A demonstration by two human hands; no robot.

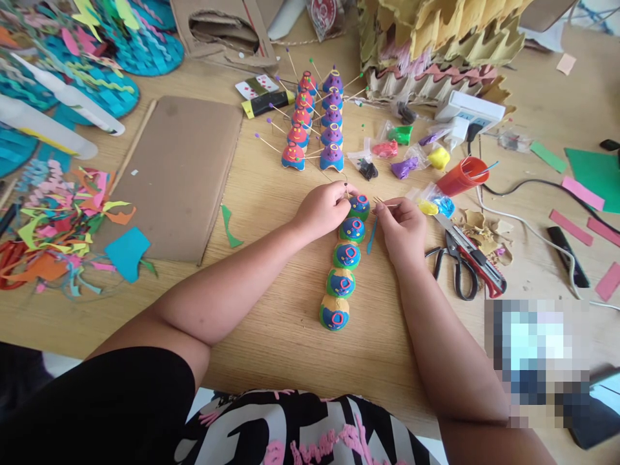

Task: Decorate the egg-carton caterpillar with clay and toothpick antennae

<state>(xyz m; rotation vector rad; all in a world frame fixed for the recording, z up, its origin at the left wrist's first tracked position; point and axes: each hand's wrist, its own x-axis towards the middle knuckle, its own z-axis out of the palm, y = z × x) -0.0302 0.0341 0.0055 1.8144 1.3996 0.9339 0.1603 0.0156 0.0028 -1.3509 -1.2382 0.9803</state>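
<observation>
A row of blue and green egg-carton bumps (346, 256) with pink rings runs down the table between my forearms. At its far end my left hand (327, 205) is closed in a pinch beside the top bump, with a thin dark-tipped stick at its fingertips. On the other side my right hand (401, 226) pinches several thin sticks (378, 203). A small blue tool (372, 235) lies between the row and my right hand. Beyond stand a red-and-blue row (297, 135) and a purple-and-blue row (332, 135), both with sticks poking out sideways.
Cardboard (174, 174) and paper scraps (62, 226) lie left. Clay packets (404, 166), an orange cup (462, 175), scissors (465, 274) and a box cutter (477, 258) sit right. Egg trays (436, 39) are stacked behind, near a white power strip (472, 108) with cables.
</observation>
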